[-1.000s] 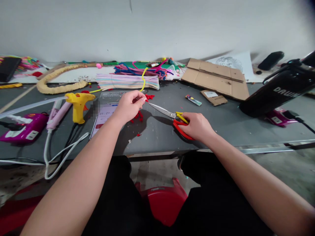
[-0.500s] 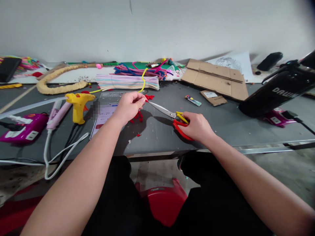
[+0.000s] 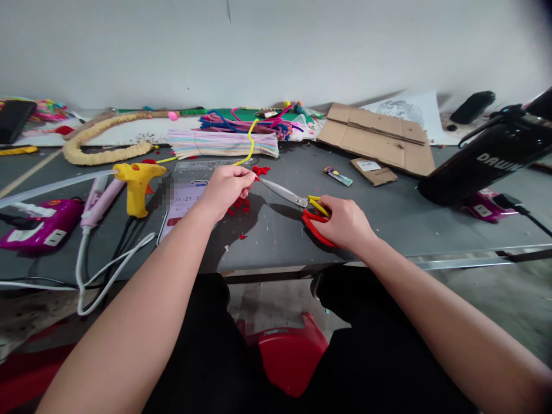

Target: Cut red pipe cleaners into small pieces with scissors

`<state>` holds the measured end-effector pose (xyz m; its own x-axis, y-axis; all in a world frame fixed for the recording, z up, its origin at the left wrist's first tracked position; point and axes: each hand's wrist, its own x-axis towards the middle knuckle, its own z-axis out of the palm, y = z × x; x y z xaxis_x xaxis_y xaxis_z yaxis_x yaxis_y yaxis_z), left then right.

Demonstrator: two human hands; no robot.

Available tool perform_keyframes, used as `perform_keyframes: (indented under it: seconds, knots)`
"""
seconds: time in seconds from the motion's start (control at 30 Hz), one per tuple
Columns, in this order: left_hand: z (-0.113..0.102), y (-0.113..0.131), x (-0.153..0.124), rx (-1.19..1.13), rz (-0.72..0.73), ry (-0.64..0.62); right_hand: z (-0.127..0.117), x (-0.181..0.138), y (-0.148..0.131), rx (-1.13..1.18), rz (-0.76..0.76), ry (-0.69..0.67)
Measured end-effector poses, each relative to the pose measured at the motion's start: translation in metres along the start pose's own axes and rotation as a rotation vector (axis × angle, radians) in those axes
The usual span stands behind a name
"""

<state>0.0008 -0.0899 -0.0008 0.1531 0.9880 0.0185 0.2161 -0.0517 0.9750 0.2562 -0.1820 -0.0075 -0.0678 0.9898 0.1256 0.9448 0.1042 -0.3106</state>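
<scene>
In my left hand (image 3: 233, 188) a small red fuzzy piece (image 3: 257, 179) is pinched between thumb and forefinger; it looks like chenille stem. Scissors (image 3: 284, 192) with red and yellow handles are in my right hand (image 3: 344, 221), its fingers wrapped through and around the grips. Their blade tips touch or nearly touch the red piece; whether the blades are parted is too fine to tell. Beyond the tips lies a cluster of red bits (image 3: 261, 170). More red scraps (image 3: 240, 207) lie below my left hand, partly hidden by it.
A yellow glue gun (image 3: 138, 187), a phone (image 3: 175, 215) and a purple power strip (image 3: 43, 224) sit to the left. Bundled pastel stems (image 3: 224, 144) lie behind my hands. On the right are a lighter (image 3: 338, 176), cardboard (image 3: 379, 138) and a black bottle (image 3: 483, 158).
My left hand has dipped slightly, uncovering more of the yellow stem behind it. The scissors stay almost in place with their tips at the red piece.
</scene>
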Motion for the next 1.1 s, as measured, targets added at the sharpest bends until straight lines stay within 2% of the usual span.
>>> perform_keyframes:
  seconds: [1.1]
  knots:
    - [0.0016,-0.0008,-0.0010,-0.070,-0.011,-0.028,0.0003,0.0022,0.0014,-0.004,0.006,-0.037]
